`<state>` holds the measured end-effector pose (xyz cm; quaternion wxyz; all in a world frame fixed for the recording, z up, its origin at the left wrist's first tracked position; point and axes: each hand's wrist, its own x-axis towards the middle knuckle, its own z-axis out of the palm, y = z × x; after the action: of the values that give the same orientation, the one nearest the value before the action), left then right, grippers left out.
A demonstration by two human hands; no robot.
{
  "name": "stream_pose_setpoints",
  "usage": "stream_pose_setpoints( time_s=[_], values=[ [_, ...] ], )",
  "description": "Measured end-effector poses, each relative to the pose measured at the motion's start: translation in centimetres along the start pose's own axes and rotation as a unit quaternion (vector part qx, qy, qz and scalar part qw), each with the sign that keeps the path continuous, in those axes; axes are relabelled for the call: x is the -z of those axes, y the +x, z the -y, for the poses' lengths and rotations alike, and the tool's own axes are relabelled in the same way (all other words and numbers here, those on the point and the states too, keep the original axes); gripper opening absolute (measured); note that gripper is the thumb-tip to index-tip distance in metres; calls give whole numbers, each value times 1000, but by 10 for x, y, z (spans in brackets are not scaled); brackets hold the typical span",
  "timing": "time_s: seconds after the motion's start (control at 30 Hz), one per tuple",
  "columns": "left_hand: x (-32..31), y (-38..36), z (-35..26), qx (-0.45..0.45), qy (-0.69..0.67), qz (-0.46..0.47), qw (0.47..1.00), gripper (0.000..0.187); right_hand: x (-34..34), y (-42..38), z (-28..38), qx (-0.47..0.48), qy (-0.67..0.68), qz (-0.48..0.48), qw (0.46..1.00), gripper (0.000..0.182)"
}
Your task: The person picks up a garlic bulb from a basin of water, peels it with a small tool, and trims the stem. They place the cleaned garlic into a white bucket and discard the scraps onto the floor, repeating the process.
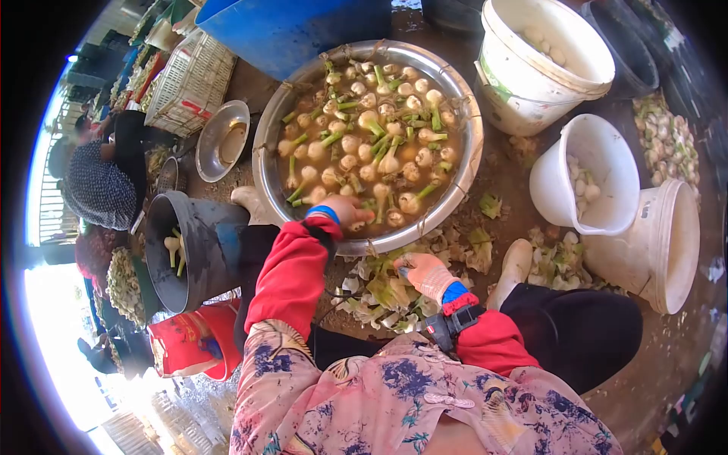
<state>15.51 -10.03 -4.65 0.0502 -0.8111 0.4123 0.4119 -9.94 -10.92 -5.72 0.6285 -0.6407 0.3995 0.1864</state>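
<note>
Bulbs point(349, 143), metal basin point(472, 152), leaf-littered floor point(500, 227), buckets point(523, 85)

left arm point(292, 265) extended forward | left grip point(345, 211) back up, fingertips hidden, closure unclear | right arm point(489, 339) bent, nearer the torso point(417, 394) | right grip point(426, 274) turned inward, fingers bent, closure unclear | grips apart, left farther forward

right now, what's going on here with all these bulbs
A person is at a metal basin of bulbs in brown water. Their left hand reaches in among them; the right hand is over leaf scraps. A white bucket to the right holds some pale bulbs.
</note>
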Motion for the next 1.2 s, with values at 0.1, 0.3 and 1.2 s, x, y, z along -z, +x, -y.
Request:
stream_pose_setpoints(
  time_s=[0.1,0.3,1.2],
  values=[
    [-15,5,0,-13,102,52,993,78,-8,7,-8,37,-8,-25,999,31],
    [6,-17,-14,-15,-9,131,991,87,-5,5,-10,67,160,20,985,30],
    [-96,-168,-48,-223,-163,-285,918,83,-6,-36,20,207,117,-181,954,33]
  ],
)
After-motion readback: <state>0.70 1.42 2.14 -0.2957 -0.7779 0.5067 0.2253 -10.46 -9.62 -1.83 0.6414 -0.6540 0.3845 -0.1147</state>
